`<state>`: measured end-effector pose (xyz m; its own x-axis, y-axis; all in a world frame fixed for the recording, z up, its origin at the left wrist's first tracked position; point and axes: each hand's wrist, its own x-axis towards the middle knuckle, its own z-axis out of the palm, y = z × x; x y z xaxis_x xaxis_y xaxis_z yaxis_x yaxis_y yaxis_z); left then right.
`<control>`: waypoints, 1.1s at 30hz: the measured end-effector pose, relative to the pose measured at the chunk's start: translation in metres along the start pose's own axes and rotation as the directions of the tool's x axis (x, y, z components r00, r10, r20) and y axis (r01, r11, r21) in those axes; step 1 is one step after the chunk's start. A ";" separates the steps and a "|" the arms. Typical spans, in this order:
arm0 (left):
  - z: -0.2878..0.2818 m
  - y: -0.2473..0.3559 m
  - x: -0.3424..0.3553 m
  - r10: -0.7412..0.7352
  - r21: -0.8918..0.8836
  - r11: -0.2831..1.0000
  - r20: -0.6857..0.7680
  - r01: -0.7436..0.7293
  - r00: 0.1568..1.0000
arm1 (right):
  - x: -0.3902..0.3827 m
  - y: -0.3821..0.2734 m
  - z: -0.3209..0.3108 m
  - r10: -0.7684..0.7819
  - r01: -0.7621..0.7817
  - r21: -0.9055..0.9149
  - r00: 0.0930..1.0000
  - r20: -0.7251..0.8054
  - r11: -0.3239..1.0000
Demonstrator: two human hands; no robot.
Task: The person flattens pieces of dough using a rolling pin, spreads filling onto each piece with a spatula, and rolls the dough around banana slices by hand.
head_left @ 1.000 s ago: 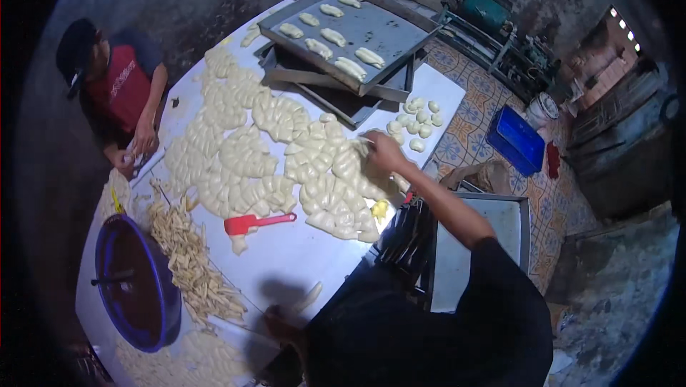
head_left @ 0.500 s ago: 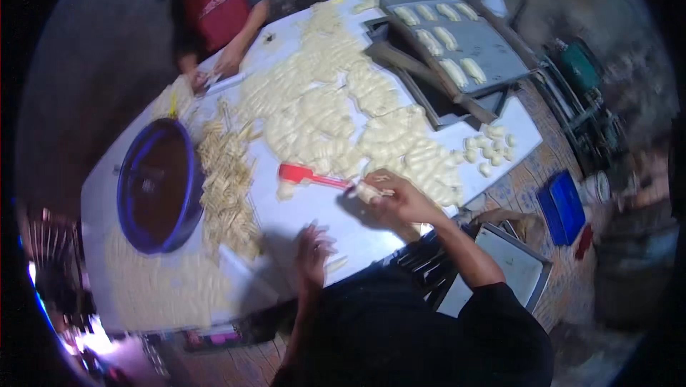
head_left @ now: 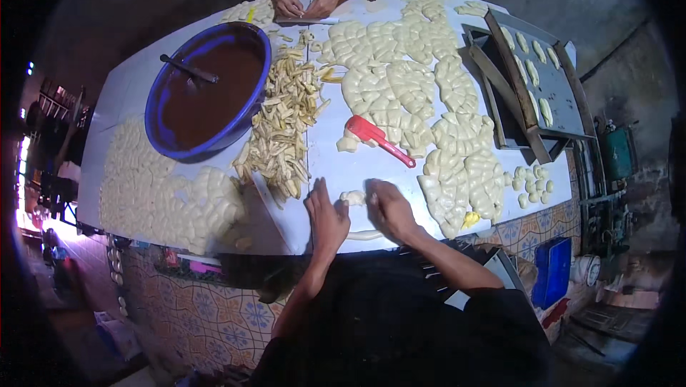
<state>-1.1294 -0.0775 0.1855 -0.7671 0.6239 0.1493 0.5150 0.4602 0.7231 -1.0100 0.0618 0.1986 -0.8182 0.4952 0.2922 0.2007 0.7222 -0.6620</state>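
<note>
A small lump of pale dough (head_left: 353,198) lies on the white table between my two hands. My left hand (head_left: 329,221) is beside it on the left, open, with its fingers stretched and the thumb close to the lump. On the other side, my right hand (head_left: 391,210) has its fingers bent but apart, with nothing visible in them. A thin dough strip (head_left: 364,235) rests near the table edge below my hands. Farther away lies a red scraper (head_left: 379,140) with a flat blade, next to a small dough piece (head_left: 348,144).
A blue basin (head_left: 207,152) of brown filling with a spoon (head_left: 189,69) stands left, beside piled banana slices (head_left: 282,130). Dough pieces (head_left: 389,90) cover the right; more dough (head_left: 164,197) lies near left. Trays (head_left: 564,101) stand far right. Another person's hands (head_left: 307,7) work opposite.
The view has swung round. My right hand has let go of the dough lump, which now lies on the table. My left hand has come up beside it.
</note>
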 end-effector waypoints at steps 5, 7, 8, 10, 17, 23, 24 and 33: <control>-0.016 0.008 -0.005 0.364 -0.001 0.918 0.399 -0.396 0.842 | -0.007 -0.002 0.014 -0.185 0.451 -0.386 0.808 0.559 0.805; -0.014 0.008 -0.008 0.361 0.149 0.867 0.470 -0.475 0.806 | -0.007 0.006 0.016 -0.219 0.456 -0.414 0.836 0.503 0.788; -0.018 0.011 -0.008 0.320 0.183 0.871 0.496 -0.457 0.807 | -0.007 0.010 0.015 -0.263 0.463 -0.444 0.858 0.441 0.767; -0.023 0.009 -0.007 0.271 0.224 0.874 0.515 -0.432 0.814 | -0.009 0.002 0.009 -0.225 0.461 -0.459 0.848 0.479 0.760; -0.048 -0.024 -0.029 -0.044 0.295 0.951 -0.153 0.088 0.987 | -0.021 0.017 0.001 -0.203 0.323 -0.449 0.934 0.295 0.833; -0.079 -0.074 -0.065 -0.288 0.156 0.935 -0.187 0.318 0.939 | -0.011 0.007 -0.019 -0.156 0.195 -0.085 0.928 0.339 0.977; -0.091 -0.059 -0.063 -0.291 0.097 0.950 -0.067 0.297 0.954 | -0.011 0.002 -0.029 -0.193 0.221 -0.075 0.942 0.276 0.972; -0.017 -0.020 0.017 0.410 0.262 0.863 0.135 -0.432 0.902 | 0.003 0.034 -0.002 -0.246 0.255 -0.120 0.965 0.086 0.959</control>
<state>-1.1594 -0.0868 0.1851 -0.4290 0.8369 0.3398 0.8758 0.2934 0.3833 -1.0048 0.0893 0.1782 -0.8857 0.2587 0.3856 0.0484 0.8773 -0.4775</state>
